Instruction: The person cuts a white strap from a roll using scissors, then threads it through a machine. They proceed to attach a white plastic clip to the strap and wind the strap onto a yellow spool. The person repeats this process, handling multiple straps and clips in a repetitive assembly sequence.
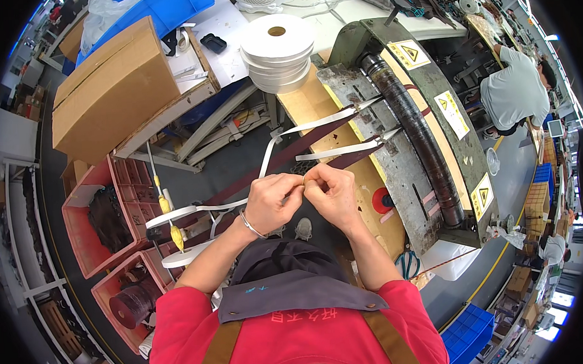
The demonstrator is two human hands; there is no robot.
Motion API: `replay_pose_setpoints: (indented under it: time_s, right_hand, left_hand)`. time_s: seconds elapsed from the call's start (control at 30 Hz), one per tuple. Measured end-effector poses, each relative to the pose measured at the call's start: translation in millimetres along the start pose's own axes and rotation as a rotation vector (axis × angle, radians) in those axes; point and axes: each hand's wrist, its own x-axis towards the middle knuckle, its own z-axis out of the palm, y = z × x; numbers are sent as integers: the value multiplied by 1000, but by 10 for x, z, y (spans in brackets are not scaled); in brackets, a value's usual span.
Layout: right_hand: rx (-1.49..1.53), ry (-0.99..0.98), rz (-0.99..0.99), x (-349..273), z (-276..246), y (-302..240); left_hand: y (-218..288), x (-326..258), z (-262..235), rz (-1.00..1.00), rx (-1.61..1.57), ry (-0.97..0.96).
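Narrow white fabric tape [315, 124], pinched at its near end between both hands just in front of the chest, near the middle of the scene. Left hand [271, 199] closed on the strip, with fingers [290, 184] curled tight around it; right hand [331, 192] likewise closed, fingertips meeting those of the left at a single point, as if joining or folding the end. Hard to tell whether a small piece sits between the fingertips. From the pinch, two white runs stretched far and right to the grey-green metal roller machine [426, 130], alongside dark maroon leather strips [303, 149] fed under its long black roller [409, 121]. Another length of the same tape trailing left and near, past yellow-handled tools [173, 233] towards red plastic crates [111, 222]. Stack of white tape rolls [278, 52] standing far on the wooden bench [307, 103], beside a brown cardboard box [112, 92]. Judged from the layout: tape already threaded to the machine and drawn taut, end work in hand and seemingly unfinished, nothing yet released; feeding through the roller apparently left to do. Another person in a grey shirt [512, 94] busy far right.
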Motion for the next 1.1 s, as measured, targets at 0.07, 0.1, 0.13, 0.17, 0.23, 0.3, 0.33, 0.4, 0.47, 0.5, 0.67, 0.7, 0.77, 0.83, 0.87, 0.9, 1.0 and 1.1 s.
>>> replay_pose_setpoints:
  time_s: [0.07,0.1,0.13,0.17,0.23,0.3,0.33,0.4,0.47,0.5,0.67,0.7,0.77,0.83,0.87,0.9,1.0,1.1]
  right_hand:
    - [67,4,19,-13,0,-4]
    - [84,17,5,-16,16,-8]
    - [100,31,-9,-18,27,-15]
    - [116,34,-15,-16,33,-23]
    - [149,40,-27,-9,38,-37]
    - [175,27,-10,-18,32,23]
    - [187,20,-1,-25,34,55]
    - [278,19,33,-35,51,93]
    - [355,23,68,-41,58,89]
    - [386,28,85,-43,56,72]
    - [393,11,139,-84,10,169]
    - [372,18,155,-86,12,172]
    - [283,21,123,-92,29,133]
    - [147,15,27,-95,65,6]
    - [102,26,9,-95,102,4]
    - [56,37,-8,-94,144,10]
    - [-14,47,111,-57,161,0]
    - [356,-6,285,4,173,102]
  left_hand:
    - [22,-3,-18,-153,-168,-29]
    - [8,-9,-25,-221,-229,-42]
    - [-5,-12,-28,-288,-291,-55]
    - [-22,-16,-23,-306,-311,-45]
    - [-56,-23,-10,-343,-352,-26]
    - [-73,-24,-23,-436,-456,-44]
    - [-80,-25,-26,-482,-508,-52]
    - [-91,-24,-5,-515,-648,-17]
    - [-105,-21,7,-541,-731,17]
    - [-115,-16,10,-549,-744,33]
    - [-147,38,-35,-608,-764,111]
    - [-184,33,-30,-598,-768,124]
    - [-242,16,-12,-609,-770,157]
    - [-241,36,27,-588,-744,206]
    - [-237,42,45,-578,-731,229]
    - [-235,37,54,-559,-697,220]
    - [-224,33,68,-524,-640,199]
    - [-226,25,82,-526,-685,167]
